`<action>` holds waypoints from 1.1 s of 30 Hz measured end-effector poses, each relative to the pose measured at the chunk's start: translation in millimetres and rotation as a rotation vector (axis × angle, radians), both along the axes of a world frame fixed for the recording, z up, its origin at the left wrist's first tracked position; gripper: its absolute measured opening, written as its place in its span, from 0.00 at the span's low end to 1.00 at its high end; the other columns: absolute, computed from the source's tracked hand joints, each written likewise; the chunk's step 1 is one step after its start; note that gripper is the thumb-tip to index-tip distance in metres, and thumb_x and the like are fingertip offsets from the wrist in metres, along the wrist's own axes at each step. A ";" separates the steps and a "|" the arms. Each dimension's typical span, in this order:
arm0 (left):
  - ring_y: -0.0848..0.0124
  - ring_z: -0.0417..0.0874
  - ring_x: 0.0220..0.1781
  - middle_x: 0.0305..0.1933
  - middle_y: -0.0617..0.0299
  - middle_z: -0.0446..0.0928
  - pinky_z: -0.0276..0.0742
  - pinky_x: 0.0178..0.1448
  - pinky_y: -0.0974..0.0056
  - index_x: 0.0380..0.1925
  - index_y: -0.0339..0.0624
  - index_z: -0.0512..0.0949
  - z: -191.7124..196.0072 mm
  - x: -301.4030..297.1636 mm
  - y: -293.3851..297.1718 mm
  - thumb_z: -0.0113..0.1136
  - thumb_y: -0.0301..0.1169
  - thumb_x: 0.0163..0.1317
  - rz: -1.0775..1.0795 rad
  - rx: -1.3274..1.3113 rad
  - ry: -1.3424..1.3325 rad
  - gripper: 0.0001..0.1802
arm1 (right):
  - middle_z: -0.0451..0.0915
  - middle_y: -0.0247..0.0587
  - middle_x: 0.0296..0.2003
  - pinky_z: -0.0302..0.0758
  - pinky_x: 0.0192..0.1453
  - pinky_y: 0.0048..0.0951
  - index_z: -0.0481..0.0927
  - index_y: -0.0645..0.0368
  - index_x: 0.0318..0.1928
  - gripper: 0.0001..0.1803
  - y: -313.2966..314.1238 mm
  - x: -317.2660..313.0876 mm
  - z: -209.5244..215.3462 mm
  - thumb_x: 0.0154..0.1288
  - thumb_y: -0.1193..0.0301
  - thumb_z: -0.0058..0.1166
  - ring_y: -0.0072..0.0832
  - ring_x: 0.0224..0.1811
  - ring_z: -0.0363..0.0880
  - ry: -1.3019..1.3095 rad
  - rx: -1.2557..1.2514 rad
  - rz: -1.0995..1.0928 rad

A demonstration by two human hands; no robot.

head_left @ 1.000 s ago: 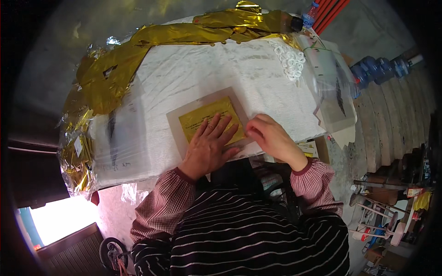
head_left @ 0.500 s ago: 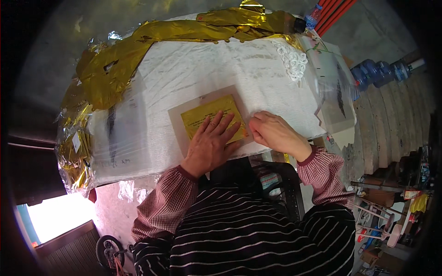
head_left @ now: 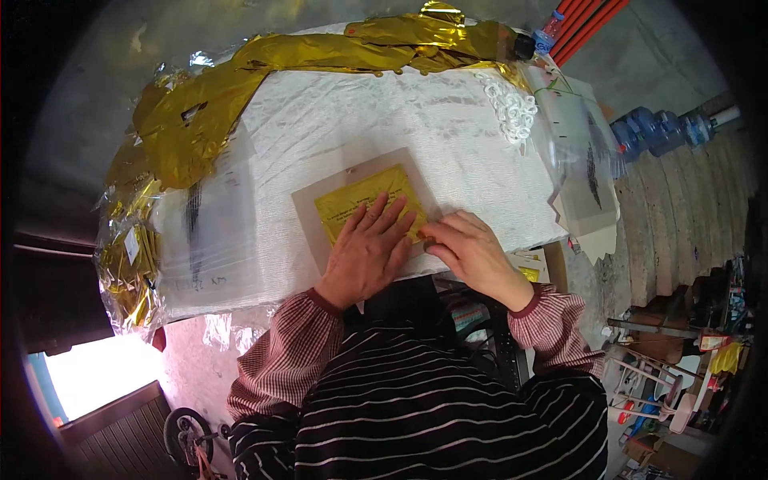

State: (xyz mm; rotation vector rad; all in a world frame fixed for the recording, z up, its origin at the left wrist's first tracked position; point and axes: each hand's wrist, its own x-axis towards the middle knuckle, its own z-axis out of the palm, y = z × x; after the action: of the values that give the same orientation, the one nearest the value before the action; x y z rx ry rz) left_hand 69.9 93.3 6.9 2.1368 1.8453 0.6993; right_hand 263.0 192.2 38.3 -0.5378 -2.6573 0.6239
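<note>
A flat yellow-gold square packet (head_left: 332, 205) with dark print lies on a slightly larger frosted, see-through square sheet (head_left: 304, 211) near the front of the white-covered table (head_left: 344, 116). My left hand (head_left: 364, 260) rests palm down over the packet's lower part, its fingers stretched out and a little apart. At the packet's lower right corner is my right hand (head_left: 478, 254), thumb and forefinger pinched together. Whatever sits between those fingertips, if anything, is too small to make out. My left fingers hide part of the packet.
Crumpled gold foil (head_left: 320, 53) runs along the table's far and left edges. Clear plastic bags (head_left: 220, 248) lie at the left, with more clear bags (head_left: 588, 160) at the right. White rings (head_left: 512, 112) are heaped at the far right, near a small bottle (head_left: 550, 34).
My right hand has moved left from the table beside the sheet to the packet's lower right corner, its thumb and forefinger now pinched there. My left hand stays nearly in place.
</note>
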 end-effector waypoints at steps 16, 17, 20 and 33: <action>0.54 0.60 0.73 0.68 0.51 0.65 0.53 0.74 0.49 0.66 0.41 0.62 -0.8 -0.4 3.2 0.46 0.34 0.68 0.047 -0.021 -0.085 0.27 | 0.76 0.43 0.39 0.74 0.46 0.36 0.80 0.60 0.42 0.12 14.8 -8.9 -5.6 0.57 0.73 0.60 0.41 0.43 0.75 -0.079 0.039 -0.054; 0.54 0.60 0.73 0.68 0.51 0.65 0.53 0.74 0.49 0.66 0.41 0.62 -0.4 -0.4 3.0 0.46 0.34 0.68 0.047 -0.020 -0.084 0.27 | 0.76 0.43 0.39 0.74 0.46 0.36 0.80 0.60 0.42 0.12 15.8 -9.3 -3.9 0.57 0.73 0.60 0.41 0.43 0.75 -0.078 0.040 -0.054; 0.54 0.60 0.73 0.68 0.51 0.66 0.53 0.74 0.49 0.66 0.41 0.62 0.0 -1.0 2.1 0.46 0.34 0.68 0.055 -0.030 -0.090 0.27 | 0.76 0.43 0.39 0.74 0.45 0.36 0.79 0.60 0.43 0.12 19.4 -8.1 -0.1 0.57 0.74 0.59 0.41 0.42 0.75 -0.010 0.019 -0.062; 0.54 0.57 0.75 0.69 0.53 0.64 0.50 0.75 0.49 0.69 0.43 0.58 -0.9 1.2 2.7 0.47 0.32 0.68 0.055 -0.045 -0.064 0.29 | 0.76 0.47 0.31 0.73 0.43 0.41 0.73 0.63 0.29 0.04 41.3 -12.0 10.0 0.56 0.76 0.55 0.45 0.40 0.76 -0.356 -0.236 -0.089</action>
State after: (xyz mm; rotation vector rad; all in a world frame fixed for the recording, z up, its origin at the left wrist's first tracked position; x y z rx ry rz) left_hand 71.1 95.9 6.1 2.0189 1.8747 0.7230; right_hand 251.1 233.5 48.3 -0.9044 -2.8806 0.8950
